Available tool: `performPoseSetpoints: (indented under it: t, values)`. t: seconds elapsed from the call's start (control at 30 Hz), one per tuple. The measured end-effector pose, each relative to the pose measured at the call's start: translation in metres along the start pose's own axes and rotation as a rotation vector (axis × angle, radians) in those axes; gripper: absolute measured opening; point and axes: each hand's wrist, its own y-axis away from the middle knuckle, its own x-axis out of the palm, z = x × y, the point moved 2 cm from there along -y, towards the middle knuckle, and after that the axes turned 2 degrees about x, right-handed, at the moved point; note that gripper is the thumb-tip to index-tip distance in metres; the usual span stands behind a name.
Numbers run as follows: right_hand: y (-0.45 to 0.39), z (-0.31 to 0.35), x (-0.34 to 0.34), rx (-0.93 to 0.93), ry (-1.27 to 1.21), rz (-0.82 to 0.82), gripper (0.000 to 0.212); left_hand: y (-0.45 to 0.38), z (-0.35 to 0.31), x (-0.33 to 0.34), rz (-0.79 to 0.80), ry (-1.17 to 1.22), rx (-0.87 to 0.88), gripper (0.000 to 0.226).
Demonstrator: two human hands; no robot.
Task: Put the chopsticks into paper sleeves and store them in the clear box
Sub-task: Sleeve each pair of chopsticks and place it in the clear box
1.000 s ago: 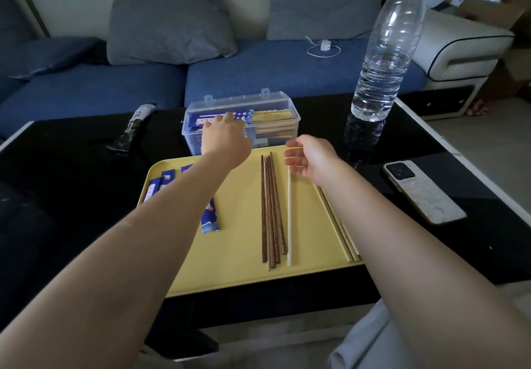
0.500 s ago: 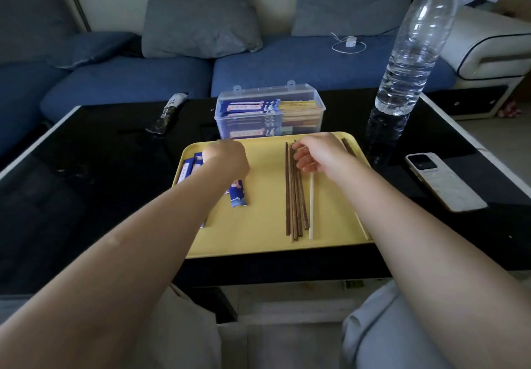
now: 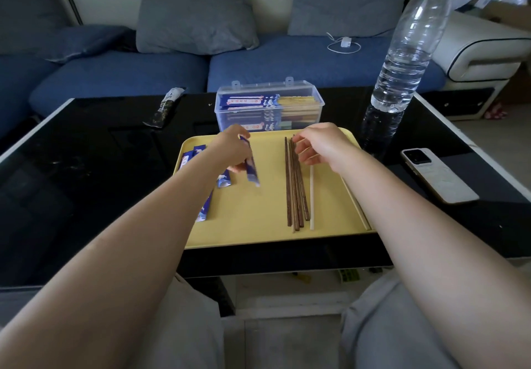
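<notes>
Left hand (image 3: 231, 150) grips one blue printed paper sleeve (image 3: 251, 164) lifted off the flat yellow plastic tray (image 3: 258, 225), fingers curled round its upper part; the sleeve hangs roughly upright, lower end tilted a little toward the person; which end is the open mouth cannot be told; right hand (image 3: 321, 145) hovers over the far tips of the dark brown wooden chopsticks (image 3: 294, 184), fingers (image 3: 301, 153) loosely spread and holding nothing, fingertips just above or just touching the tips, contact not clear; the chopsticks lie as a tight bundle with long axis running near-to-far, directly under and toward the person from the right fingers, so the right hand is plainly the nearer one; a thin white stick (image 3: 311, 196) lies parallel just right of the bundle, partly under the right palm; the held sleeve sits left of the bundle, apart from it, axis nearly parallel to the chopsticks; likely next step is pinching a pair at the far tips and bringing it left to the sleeve; more blue sleeves (image 3: 198, 151) lie on the tray under and left of the left forearm; clear lidded plastic box (image 3: 270, 109) stands on the black glossy worktop (image 3: 86, 167) just beyond both sets of fingers, lid closed, sleeved sets already inside.
</notes>
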Motion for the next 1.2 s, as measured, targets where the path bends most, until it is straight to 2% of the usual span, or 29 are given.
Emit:
performPoseSetpoints:
  t: [0.13,0.2,0.27,0.33,0.43,0.53,0.6,0.63,0.7,0.8,0.93,1.07,1.13,1.2]
  values:
    - [0.007,0.004,0.005,-0.09,-0.061,0.256,0.026,-0.001,-0.011,0.003,-0.046,0.43,-0.098,0.003]
    - [0.011,0.007,0.007,-0.122,-0.065,0.353,0.038,-0.004,-0.012,0.009,-0.063,0.574,-0.219,0.008]
    - [0.012,0.01,0.008,-0.157,0.008,0.331,0.047,-0.003,-0.017,0.011,-0.073,0.677,-0.282,0.008]
    - [0.011,0.012,0.005,-0.217,0.117,0.215,0.04,-0.002,-0.022,0.013,-0.079,0.692,-0.273,0.008]
    - [0.01,0.011,-0.003,-0.302,0.146,0.028,0.009,0.001,-0.025,0.015,-0.09,0.507,-0.149,0.016]
    - [0.007,0.009,-0.014,-0.269,0.038,-0.078,0.016,0.008,-0.029,0.012,-0.259,0.0,0.225,0.026]
    - [0.006,0.008,-0.019,-0.219,-0.025,-0.055,0.018,0.014,-0.036,0.013,-0.386,-0.247,0.521,0.034]
    - [0.004,0.007,-0.019,-0.199,-0.036,-0.017,0.018,0.016,-0.04,0.016,-0.401,-0.305,0.634,0.04]
    - [0.003,0.004,-0.017,-0.172,-0.021,0.057,0.019,0.018,-0.044,0.024,-0.352,-0.373,0.72,0.046]
    - [0.003,-0.001,-0.012,-0.138,0.053,0.086,0.02,0.018,-0.043,0.031,-0.254,-0.419,0.593,0.043]
    - [0.001,-0.007,-0.009,-0.052,0.105,0.107,0.028,0.021,-0.043,0.032,-0.208,-0.552,0.477,0.038]
    - [-0.001,-0.018,-0.007,-0.001,0.637,0.104,0.025,0.019,-0.038,0.035,-0.123,-0.513,0.364,0.035]
    - [0.004,-0.02,-0.002,0.032,0.825,0.117,0.028,0.015,-0.032,0.036,-0.07,-0.421,0.301,0.033]
    - [0.01,-0.019,0.007,0.015,0.929,0.085,0.049,0.011,-0.025,0.038,-0.017,-0.345,0.235,0.032]
